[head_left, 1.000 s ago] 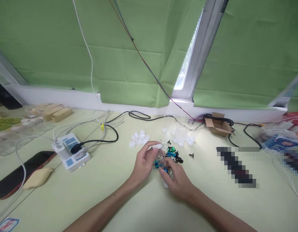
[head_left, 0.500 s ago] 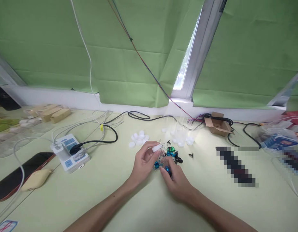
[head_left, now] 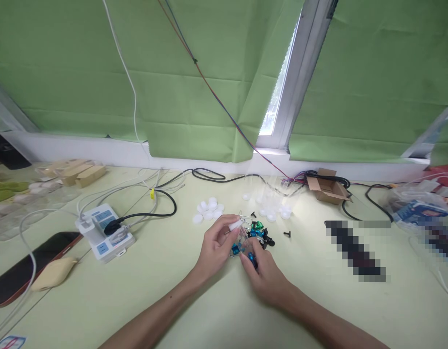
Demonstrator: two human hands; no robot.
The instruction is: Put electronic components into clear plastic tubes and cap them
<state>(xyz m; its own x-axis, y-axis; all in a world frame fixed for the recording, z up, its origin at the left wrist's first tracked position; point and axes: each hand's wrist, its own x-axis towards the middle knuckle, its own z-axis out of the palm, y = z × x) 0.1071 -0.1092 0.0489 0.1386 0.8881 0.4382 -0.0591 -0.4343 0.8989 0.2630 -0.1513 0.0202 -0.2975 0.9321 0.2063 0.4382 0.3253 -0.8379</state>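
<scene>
Between my hands is a clear plastic tube (head_left: 242, 238) with a white end (head_left: 235, 225), tilted over the desk. My left hand (head_left: 217, 243) pinches it near the white end. Closed round its nearer, lower end is my right hand (head_left: 263, 265). A shiny blue piece (head_left: 252, 259) shows beside my right thumb; whether it lies inside the tube I cannot tell. Just beyond my fingers lies a pile of blue, green and black binder clips (head_left: 258, 232) with silver wire handles, partly hidden by the hands. Another blue clip (head_left: 235, 249) sits under the tube.
Several white round caps (head_left: 208, 211) lie behind my left hand. Upright clear tubes (head_left: 271, 206) stand behind the pile. A small black piece (head_left: 287, 234) lies to the right. A power strip (head_left: 105, 232), phone (head_left: 38, 264), cables and a cardboard box (head_left: 328, 190) are around.
Both hands hold almost the same position on the tube. The tube and white end have shifted very slightly; the camera view has moved a little.
</scene>
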